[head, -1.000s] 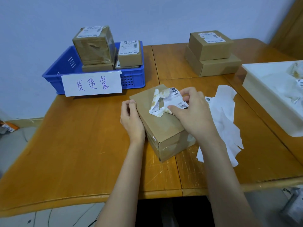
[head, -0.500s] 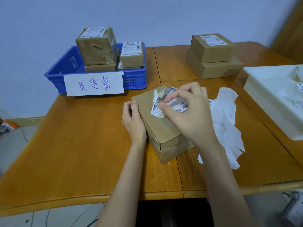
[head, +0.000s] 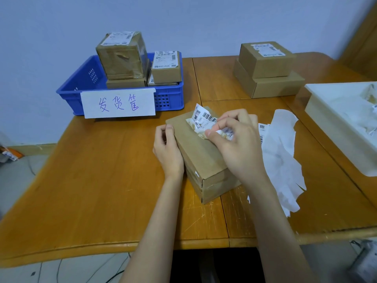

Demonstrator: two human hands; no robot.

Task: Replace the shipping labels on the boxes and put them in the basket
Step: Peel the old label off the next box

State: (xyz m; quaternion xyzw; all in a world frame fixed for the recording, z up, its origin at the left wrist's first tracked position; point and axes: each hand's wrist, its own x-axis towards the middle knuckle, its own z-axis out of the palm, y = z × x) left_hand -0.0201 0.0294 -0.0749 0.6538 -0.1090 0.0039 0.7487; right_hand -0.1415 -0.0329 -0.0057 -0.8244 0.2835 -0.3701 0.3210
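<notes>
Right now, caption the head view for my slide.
Right hand peels the crumpled old label off a cardboard box steadied by the left hand.

A wooden table [head: 102,180] of orange-brown boards carries everything. At its far left stands a blue plastic basket [head: 71,86] with a handwritten paper sign [head: 118,103] on its near wall. Near the middle lies a cardboard box [head: 204,160], set at an angle. Just right of it lie white sheets of label backing paper [head: 281,156]. At the far right sits a flat cardboard box [head: 273,86] bearing a smaller one. A white tray [head: 334,127] rests on the right edge.
</notes>
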